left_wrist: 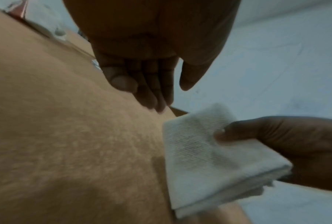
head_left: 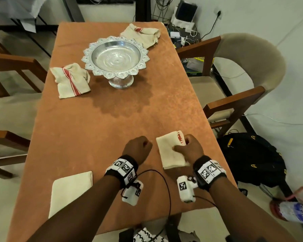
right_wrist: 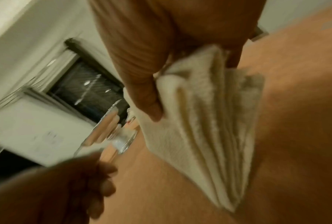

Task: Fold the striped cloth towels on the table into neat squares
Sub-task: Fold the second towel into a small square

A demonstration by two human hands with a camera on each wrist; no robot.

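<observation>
While the right hand [head_left: 188, 148] pinches the folded cream cloth towel [head_left: 170, 152], the empty, loosely curled left hand [head_left: 138, 148] should align the edges.

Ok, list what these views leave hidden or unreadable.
- Held towel: its right edge is covered by the right hand in the head view.
- Left hand: the head view shows only its back.
- Silver pedestal bowl: blurred in the right wrist view.
- Folded towel: stripes not visible.
</observation>
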